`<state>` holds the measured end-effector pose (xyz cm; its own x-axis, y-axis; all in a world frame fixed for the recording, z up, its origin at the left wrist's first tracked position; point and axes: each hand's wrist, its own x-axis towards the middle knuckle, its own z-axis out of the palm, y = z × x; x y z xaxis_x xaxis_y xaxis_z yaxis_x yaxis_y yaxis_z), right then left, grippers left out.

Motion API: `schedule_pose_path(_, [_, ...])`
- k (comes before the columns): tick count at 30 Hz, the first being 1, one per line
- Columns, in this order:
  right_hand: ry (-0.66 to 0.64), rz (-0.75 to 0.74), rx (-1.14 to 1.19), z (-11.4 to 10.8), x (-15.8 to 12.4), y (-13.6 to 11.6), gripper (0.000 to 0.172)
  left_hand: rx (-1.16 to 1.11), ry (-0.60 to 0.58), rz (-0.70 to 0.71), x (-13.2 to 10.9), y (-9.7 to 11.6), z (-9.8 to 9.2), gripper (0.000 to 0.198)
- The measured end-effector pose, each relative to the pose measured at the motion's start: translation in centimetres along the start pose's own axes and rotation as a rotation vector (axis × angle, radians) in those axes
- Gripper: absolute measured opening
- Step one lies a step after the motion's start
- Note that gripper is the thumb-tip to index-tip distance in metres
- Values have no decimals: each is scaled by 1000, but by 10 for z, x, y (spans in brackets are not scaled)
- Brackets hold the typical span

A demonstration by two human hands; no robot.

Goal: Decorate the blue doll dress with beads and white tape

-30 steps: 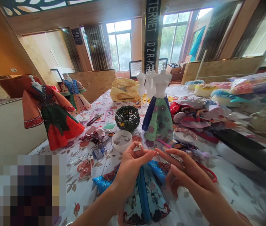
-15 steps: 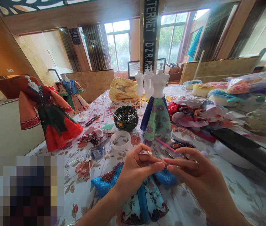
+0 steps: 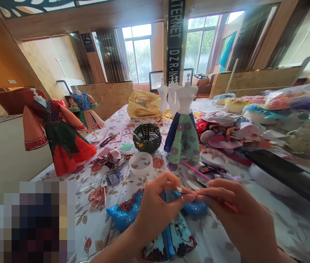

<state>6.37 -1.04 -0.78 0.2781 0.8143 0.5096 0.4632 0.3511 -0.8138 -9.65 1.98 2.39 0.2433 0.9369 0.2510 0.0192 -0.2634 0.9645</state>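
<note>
My left hand (image 3: 160,202) and my right hand (image 3: 234,208) meet at the fingertips above the table, thumb and fingers pinched on each side. Whatever lies between the tips is too small or too hidden to name. A ring with a pale stone (image 3: 179,189) shows on the left hand. Beneath the hands lies a small blue doll garment (image 3: 126,212) with a dark red ornament and tiny bright dots. Its lower part (image 3: 183,233) is pale, patterned and split by a blue strip; the wrists partly cover it.
Ahead stand a dark woven basket (image 3: 147,138), a white ring (image 3: 140,163) and a mannequin in a green floral skirt (image 3: 184,137). A dressed mannequin (image 3: 52,128) is at left. Fabric pieces (image 3: 226,133) and a black object (image 3: 283,175) lie to the right, beads (image 3: 104,193) to the left.
My right hand has turned, its fingers now bent closer over the pinch and its back more towards me. The left hand has shifted slightly right. The garment stays put.
</note>
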Motion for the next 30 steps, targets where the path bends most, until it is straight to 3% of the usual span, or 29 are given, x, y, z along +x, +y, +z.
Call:
schedule_pose_path(4, [-1,17,59,0,1,5,20,-18,20,30,0,1,0,23])
schedule_pose_path(10, [-38,171,83,0,5,1,27,-215,198,9,11,-2,-11,25])
schedule_pose_path(14, [-67,168,104,-1,6,-2,21,-353,49,-110,16,-9,-14,32])
schedule_pose_path(17, [-62,55,92,-1,4,-1,14,-397,-111,-211,16,-13,-11,36])
schedule_pose_path(19, [-84,-28,83,0,4,0,15,-399,-132,-234,15,-13,-10,37])
schedule_pose_path(26, [-286,100,158,3,2,-1,35,-200,162,-50,14,-3,-8,24])
schedule_pose_path(30, [-403,96,211,5,1,0,43,-147,226,24,11,-1,-6,21])
